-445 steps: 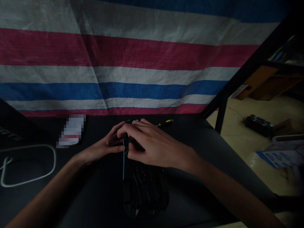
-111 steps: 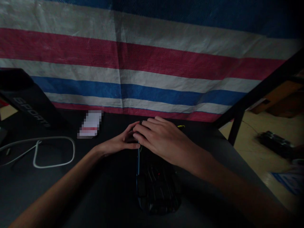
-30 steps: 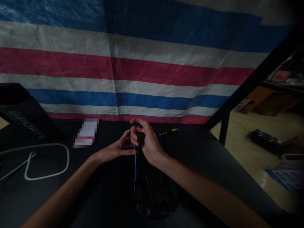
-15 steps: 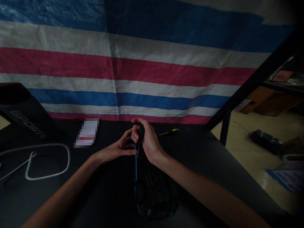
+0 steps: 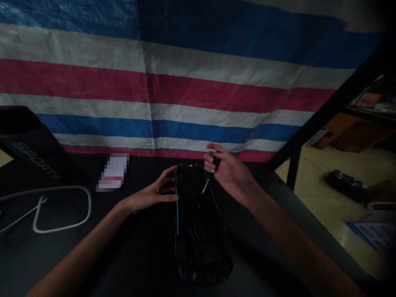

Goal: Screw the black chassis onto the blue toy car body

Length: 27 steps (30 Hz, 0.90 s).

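A dark toy car (image 5: 201, 218) with blue edges lies upside down on the black table, its underside and wheels facing up. My left hand (image 5: 157, 193) rests against the car's left side near the far end, thumb and fingers apart at its edge. Above the car's right edge, my right hand (image 5: 227, 171) is closed around the dark handle of a screwdriver (image 5: 208, 181). The screwdriver's metal shaft points down and to the left over the underside; whether its tip touches is not clear.
A black box (image 5: 34, 144) marked SPORTS and a white cable (image 5: 89, 206) are on the left of the table (image 5: 278, 214). A blurred, pale item (image 5: 114, 171) lies behind my left hand. Striped sheeting (image 5: 201, 95) hangs behind; a black frame post (image 5: 294, 165) stands at right.
My right hand has moved right with the screwdriver, away from the car's far left part, uncovering its far end. My left hand has stayed in place.
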{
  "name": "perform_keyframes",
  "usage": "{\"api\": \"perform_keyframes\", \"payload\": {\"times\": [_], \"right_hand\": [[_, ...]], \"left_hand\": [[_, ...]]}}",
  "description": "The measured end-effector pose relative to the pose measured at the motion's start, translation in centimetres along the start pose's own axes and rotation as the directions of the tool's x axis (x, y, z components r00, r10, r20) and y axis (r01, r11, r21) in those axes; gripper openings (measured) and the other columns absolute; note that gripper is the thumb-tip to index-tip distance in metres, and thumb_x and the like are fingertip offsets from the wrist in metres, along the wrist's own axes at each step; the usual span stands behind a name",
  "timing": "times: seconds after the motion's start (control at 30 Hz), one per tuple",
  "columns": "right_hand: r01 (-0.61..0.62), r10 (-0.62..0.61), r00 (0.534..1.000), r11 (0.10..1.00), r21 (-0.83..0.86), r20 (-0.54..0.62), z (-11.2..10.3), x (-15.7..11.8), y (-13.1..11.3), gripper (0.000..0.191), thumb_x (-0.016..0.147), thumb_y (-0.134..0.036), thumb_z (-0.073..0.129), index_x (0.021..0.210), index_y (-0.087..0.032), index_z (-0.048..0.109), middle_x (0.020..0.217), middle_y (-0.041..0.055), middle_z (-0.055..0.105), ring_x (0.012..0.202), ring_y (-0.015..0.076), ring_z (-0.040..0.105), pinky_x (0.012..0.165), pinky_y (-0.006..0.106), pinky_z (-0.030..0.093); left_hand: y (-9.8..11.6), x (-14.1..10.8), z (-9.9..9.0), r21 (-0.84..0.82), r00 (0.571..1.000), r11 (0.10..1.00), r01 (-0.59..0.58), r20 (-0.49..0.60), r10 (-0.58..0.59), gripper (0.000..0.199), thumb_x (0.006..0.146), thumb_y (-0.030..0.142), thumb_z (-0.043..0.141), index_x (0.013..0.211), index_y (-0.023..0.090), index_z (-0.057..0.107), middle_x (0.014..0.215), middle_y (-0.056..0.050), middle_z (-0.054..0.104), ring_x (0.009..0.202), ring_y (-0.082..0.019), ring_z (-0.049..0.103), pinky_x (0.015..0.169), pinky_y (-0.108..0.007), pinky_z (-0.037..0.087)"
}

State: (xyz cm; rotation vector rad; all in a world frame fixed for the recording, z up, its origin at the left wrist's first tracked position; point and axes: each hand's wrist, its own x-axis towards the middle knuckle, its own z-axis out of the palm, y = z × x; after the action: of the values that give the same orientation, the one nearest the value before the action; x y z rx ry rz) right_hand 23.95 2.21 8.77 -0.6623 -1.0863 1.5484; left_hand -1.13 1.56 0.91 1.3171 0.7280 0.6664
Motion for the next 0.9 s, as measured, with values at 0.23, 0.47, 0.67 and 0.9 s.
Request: {"api": "perform_keyframes", "payload": {"times": [0.23,0.47,0.67,0.9], "right_hand": [[-0.071,0.003,0.997,0.506,-0.859,-0.080,-11.0,-2.8,0.8,0.028,0.100,-0.043,0.035,0.116,-0.023,0.047,0.082,0.0000,0.062,0.070,0.0175,0.061,0.069,0.033,0.047],[-0.090,-0.002,0.996,0.123,-0.988,-0.091,-11.5,-4.1,5.2,0.026,0.100,-0.034,0.040,0.115,-0.021,0.057,0.088,0.0073,0.070,0.084,0.0252,0.068,0.090,0.043,0.046],[-0.054,-0.068,0.996,-0.028,-0.998,-0.052,-10.1,-3.8,5.6,0.028,0.100,-0.031,0.042,0.119,-0.018,0.057,0.121,0.0163,0.068,0.109,0.0311,0.066,0.105,0.050,0.041],[-0.008,-0.114,0.993,-0.012,-1.000,-0.007,-3.3,-1.7,3.2,0.048,0.103,-0.055,0.035,0.135,-0.023,0.052,0.133,0.0125,0.057,0.121,0.0282,0.059,0.097,0.044,0.051]], "left_hand": [[-0.1,0.0,-0.2,-0.020,1.000,1.000,-0.008,0.023,0.009,0.098,0.089,0.022,0.077,0.163,0.038,0.015,0.157,-0.014,0.043,0.146,-0.031,0.043,0.121,-0.056,0.024],[0.2,-0.1,-0.1,0.005,0.999,1.000,-0.017,0.027,0.017,0.094,0.091,0.021,0.074,0.162,0.041,0.017,0.161,-0.012,0.041,0.150,-0.032,0.036,0.122,-0.061,0.022],[0.3,-0.3,0.1,-0.032,0.999,0.999,-0.021,0.031,0.022,0.093,0.092,0.020,0.073,0.162,0.043,0.016,0.165,-0.011,0.037,0.153,-0.030,0.032,0.124,-0.059,0.019],[0.4,-0.5,0.0,-0.071,0.998,0.997,0.033,0.062,-0.029,0.093,0.095,0.025,0.071,0.162,0.046,0.010,0.170,-0.012,0.029,0.153,-0.032,0.034,0.123,-0.062,0.020]]}}
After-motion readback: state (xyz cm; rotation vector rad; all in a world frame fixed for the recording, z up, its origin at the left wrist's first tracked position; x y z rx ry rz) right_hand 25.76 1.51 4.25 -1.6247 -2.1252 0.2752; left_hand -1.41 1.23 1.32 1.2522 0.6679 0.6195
